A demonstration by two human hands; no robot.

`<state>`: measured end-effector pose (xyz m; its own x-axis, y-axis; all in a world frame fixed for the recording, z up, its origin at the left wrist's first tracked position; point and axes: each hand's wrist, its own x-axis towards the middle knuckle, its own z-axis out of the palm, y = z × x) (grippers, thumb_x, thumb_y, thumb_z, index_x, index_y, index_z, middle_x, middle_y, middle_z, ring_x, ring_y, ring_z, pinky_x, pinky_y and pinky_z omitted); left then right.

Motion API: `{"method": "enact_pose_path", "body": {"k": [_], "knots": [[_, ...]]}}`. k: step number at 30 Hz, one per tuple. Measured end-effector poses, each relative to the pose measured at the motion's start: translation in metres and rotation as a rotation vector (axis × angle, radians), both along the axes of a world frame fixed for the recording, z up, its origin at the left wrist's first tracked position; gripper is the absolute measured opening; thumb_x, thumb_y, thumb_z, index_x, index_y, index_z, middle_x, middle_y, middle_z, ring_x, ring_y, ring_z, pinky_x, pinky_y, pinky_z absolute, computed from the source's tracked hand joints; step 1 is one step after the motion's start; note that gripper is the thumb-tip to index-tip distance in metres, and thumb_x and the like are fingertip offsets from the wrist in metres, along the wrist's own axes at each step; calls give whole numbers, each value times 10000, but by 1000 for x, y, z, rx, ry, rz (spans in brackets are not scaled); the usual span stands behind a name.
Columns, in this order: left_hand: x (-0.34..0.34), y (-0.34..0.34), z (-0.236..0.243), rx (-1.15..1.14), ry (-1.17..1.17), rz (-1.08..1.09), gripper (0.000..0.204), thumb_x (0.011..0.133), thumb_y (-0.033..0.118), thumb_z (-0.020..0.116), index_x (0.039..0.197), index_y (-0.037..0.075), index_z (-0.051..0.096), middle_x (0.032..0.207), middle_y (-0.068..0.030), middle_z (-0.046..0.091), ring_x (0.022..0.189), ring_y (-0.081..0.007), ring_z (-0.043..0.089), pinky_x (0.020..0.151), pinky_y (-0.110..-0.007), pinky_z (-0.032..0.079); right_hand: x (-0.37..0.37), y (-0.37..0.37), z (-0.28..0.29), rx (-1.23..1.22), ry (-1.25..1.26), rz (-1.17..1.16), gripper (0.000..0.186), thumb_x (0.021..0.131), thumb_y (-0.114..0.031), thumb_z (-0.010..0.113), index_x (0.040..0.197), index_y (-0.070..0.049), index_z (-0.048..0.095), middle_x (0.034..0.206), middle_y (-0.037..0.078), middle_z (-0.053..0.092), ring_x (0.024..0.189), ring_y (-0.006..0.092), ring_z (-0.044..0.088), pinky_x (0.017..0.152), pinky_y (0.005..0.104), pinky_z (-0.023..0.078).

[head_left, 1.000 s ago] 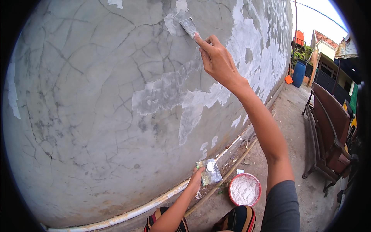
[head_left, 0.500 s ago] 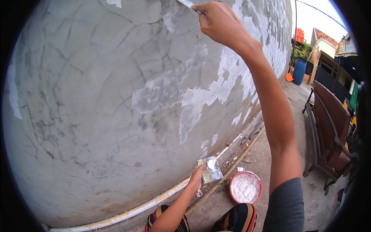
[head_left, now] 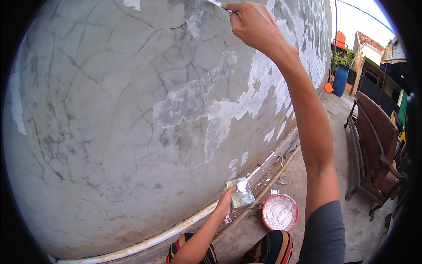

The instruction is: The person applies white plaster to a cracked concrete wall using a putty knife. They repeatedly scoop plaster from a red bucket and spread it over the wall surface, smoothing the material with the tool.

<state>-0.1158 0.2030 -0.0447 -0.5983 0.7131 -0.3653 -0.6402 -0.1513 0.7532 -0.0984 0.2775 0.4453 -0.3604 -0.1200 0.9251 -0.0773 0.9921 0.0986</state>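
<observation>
High on the grey cracked wall (head_left: 114, 132), my right hand (head_left: 255, 26) grips a putty knife (head_left: 215, 3), whose blade is partly cut off by the top of the picture. White putty patches (head_left: 237, 105) cover parts of the wall, thickest to the right. Low down, my left hand (head_left: 225, 200) is closed on the edge of a flat rectangular board (head_left: 241, 193) with a dab of white putty on it. On the ground between my knees and the wall's foot stands a round red tub (head_left: 263, 215) of white putty.
A white pipe (head_left: 176, 229) and a bamboo pole (head_left: 246, 211) run along the wall's foot, with rubble between. To the right stands a brown wooden bench (head_left: 373, 141). Farther off are a blue barrel (head_left: 340, 81) and an orange object (head_left: 329, 87) on the ground.
My right hand has shifted slightly to the right with the putty knife. A thin smear shows on the wall near the blade. The left hand and board have barely moved.
</observation>
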Motion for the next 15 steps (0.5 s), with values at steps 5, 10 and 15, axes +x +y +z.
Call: {"method": "enact_pose_path", "body": {"k": [5,10,15], "knots": [[2,-4,10,-23,-35,-4,423,891,244,578,1268,111,441,1175,-82,548,1035,-212,583,834,-392,521,-5,1,-37,143,-9,-92,328,857,-44,498,1128,27,667,859,273,626,717,386,611,729,418,492],[-2,-3,1,7,-23,-3,436,890,232,581,1279,112,427,1172,-91,548,1037,-218,582,847,-396,523,3,5,-34,127,72,-55,326,850,-48,500,1119,19,672,841,265,643,705,379,625,722,414,505],[-2,3,-6,29,-23,-15,438,891,224,581,1284,114,421,1188,-90,536,1052,-222,576,853,-400,521,-12,12,-14,63,68,-80,323,844,-53,508,1114,17,671,774,271,629,660,361,623,697,397,506]]}}
